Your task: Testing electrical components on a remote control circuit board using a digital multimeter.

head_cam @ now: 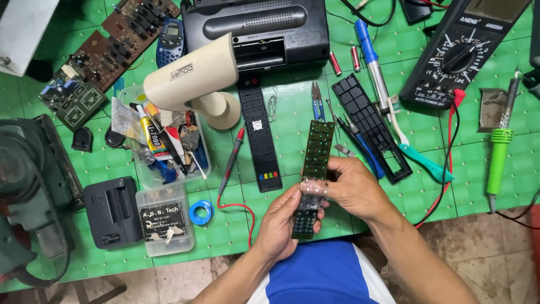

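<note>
Remote lying dismantled: front shell (260, 138) and back shell (371, 126) sitting apart on green mat (484, 197). Left hand (281, 222) and right hand (351, 188) both pinching circuit board (314, 169) above mat edge, clear rubber keypad (314, 194) lying over it. Shells not yet closing around board, judging by layout.

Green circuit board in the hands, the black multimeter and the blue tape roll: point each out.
green circuit board (316, 147), head view, on its upper bare half above the fingers.
black multimeter (462, 56), head view, on its round dial.
blue tape roll (201, 212), head view, on its blue ring.
</note>
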